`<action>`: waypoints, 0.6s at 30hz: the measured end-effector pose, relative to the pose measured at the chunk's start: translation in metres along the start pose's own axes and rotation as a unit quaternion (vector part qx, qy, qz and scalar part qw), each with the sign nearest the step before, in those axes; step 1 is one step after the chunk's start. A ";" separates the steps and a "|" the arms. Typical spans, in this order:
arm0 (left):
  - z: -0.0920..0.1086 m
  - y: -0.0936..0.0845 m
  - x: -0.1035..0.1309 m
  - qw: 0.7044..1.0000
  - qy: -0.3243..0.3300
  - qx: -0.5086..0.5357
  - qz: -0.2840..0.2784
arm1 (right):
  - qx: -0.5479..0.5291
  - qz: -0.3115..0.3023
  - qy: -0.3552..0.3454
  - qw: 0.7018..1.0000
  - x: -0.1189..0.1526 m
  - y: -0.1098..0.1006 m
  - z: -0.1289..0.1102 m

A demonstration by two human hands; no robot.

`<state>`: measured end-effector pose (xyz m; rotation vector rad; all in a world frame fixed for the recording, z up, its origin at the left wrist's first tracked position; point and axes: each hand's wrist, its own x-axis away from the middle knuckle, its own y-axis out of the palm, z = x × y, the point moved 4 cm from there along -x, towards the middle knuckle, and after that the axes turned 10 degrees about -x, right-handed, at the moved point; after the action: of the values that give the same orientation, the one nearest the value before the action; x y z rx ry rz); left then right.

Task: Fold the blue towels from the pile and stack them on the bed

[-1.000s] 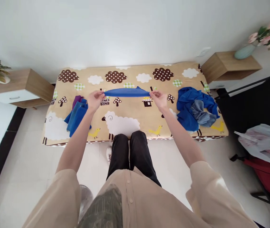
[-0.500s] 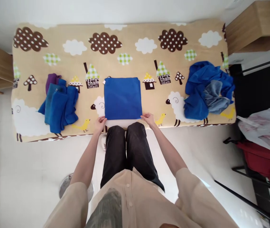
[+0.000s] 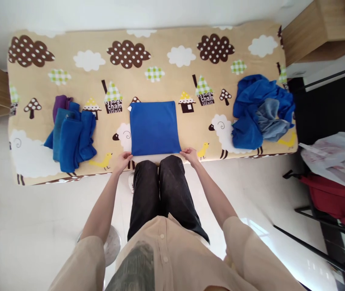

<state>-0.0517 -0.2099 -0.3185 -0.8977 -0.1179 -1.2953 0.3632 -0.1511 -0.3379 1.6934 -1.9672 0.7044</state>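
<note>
"Along the front edge of the patterned sheet (image 3: 160, 89), what are the two hands doing?"

"Both are pinching one blue cloth (image 3: 154, 128), which is lying flat and square between the left heap (image 3: 72, 139) and the right heap (image 3: 246, 106). The left hand (image 3: 123, 161) is closing its fingers on the near left corner, the right hand (image 3: 190, 155) on the near right."

"How many pieces are the heaps showing?"

"Purple, teal and blue folds are overlapping on the left, too tangled for counting. One grey-blue cloth (image 3: 271, 121) is resting on crumpled blue at the right."

"And around them?"

"Two black trouser legs (image 3: 144, 190) are reaching the edge. The left arm (image 3: 99, 210) is partly hiding one round stool (image 3: 113, 244). One white plastic bag (image 3: 333, 149) is lying over something red (image 3: 336, 198)."

"Any writing?"

"Two green-roofed printed houses (image 3: 113, 106) are showing 'cham' and 'ilfait'. One white tag (image 3: 129, 108) is poking out by the blue cloth's far left corner, its words too small for reading."
</note>
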 end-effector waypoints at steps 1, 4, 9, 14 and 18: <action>0.003 -0.001 -0.001 1.000 -0.003 -0.005 -0.017 | 0.009 -0.010 0.000 1.000 -0.001 0.001 -0.003; 0.016 -0.007 -0.012 0.998 -0.013 -0.022 -0.062 | 0.026 -0.043 0.001 0.999 -0.010 0.005 -0.018; 0.043 -0.017 -0.057 0.996 -0.044 -0.009 -0.076 | 0.030 -0.052 -0.013 0.998 -0.048 0.019 -0.057; 0.076 -0.016 -0.127 0.998 -0.038 0.007 -0.057 | 0.028 -0.042 -0.047 0.998 -0.117 0.045 -0.094; 0.107 -0.014 -0.188 0.999 0.001 0.044 -0.010 | 0.037 -0.024 -0.103 0.994 -0.182 0.068 -0.122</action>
<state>-0.0806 0.0034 -0.3422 -0.8217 -0.1827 -1.2991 0.3229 0.0732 -0.3650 1.9198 -2.0517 0.6140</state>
